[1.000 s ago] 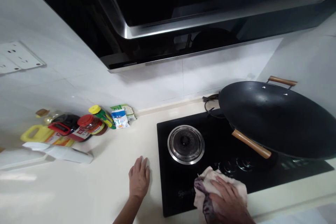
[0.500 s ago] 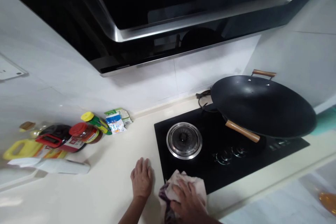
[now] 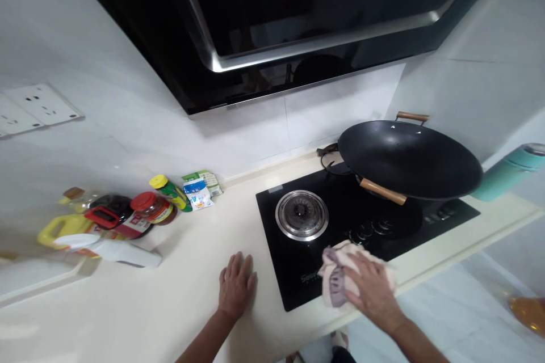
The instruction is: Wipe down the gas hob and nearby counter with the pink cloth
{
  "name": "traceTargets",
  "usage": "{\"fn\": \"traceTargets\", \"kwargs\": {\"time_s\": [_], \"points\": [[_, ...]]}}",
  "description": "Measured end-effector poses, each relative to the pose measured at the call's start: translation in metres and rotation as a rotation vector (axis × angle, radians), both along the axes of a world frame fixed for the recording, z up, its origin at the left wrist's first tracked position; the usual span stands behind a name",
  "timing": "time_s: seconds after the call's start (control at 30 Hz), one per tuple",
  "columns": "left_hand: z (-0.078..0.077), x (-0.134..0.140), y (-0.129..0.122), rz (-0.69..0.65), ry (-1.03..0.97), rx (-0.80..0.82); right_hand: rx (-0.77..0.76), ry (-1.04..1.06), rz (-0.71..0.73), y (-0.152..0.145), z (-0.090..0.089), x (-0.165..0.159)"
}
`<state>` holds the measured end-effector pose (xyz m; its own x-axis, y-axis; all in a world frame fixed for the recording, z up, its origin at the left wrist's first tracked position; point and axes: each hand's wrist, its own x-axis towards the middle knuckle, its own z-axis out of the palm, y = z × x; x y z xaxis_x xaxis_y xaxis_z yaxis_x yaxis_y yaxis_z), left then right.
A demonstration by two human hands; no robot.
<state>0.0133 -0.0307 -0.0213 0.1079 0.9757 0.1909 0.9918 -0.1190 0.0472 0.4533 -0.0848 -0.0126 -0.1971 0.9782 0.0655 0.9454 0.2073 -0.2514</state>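
**Cloth on the front edge of the hob**

Crumpled pale cloth lies on the black hob near its front edge, long axis running left to right. Right hand presses on it, fingers spread and curled over it. Left hand rests flat on the counter, fingers loosely together. Wok sits behind, wooden handle pointing forward-left.

Hob centre frame set in counter, wok on its right, burner on its left, bottles and jars centre left, cloth on hob's front edge.
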Motion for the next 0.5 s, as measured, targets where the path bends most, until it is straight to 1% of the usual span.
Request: {"fn": "traceTargets", "kwargs": {"time_s": [0.07, 0.1, 0.17, 0.2, 0.23, 0.27, 0.37, 0.43, 0.5], "points": [[0.0, -0.008, -0.018, -0.035, 0.014, -0.001, 0.093, -0.055, -0.13, -0.002, -0.007, 0.023], [0.0, -0.01, -0.025, -0.053, 0.022, 0.004, 0.129, -0.076, -0.193, -0.005, -0.011, 0.027], [-0.001, -0.012, -0.034, -0.073, 0.033, 0.024, 0.171, -0.101, -0.286, -0.015, -0.019, 0.022], [-0.002, -0.012, -0.037, -0.073, 0.034, 0.033, 0.18, -0.102, -0.298, -0.021, -0.023, 0.014], [-0.002, -0.011, -0.038, -0.066, 0.031, 0.038, 0.18, -0.093, -0.277, -0.028, -0.027, 0.002], [-0.002, -0.01, -0.038, -0.058, 0.026, 0.039, 0.17, -0.076, -0.224, -0.036, -0.03, -0.012], [-0.001, -0.008, -0.037, -0.05, 0.008, 0.031, 0.057, -0.013, 0.008, -0.053, -0.036, -0.065], [0.0, -0.007, -0.037, -0.049, 0.001, 0.035, -0.06, 0.02, 0.118, -0.057, -0.035, -0.105], [-0.001, -0.008, -0.037, -0.054, 0.002, 0.05, -0.153, 0.049, 0.162, -0.053, -0.029, -0.142]]}}
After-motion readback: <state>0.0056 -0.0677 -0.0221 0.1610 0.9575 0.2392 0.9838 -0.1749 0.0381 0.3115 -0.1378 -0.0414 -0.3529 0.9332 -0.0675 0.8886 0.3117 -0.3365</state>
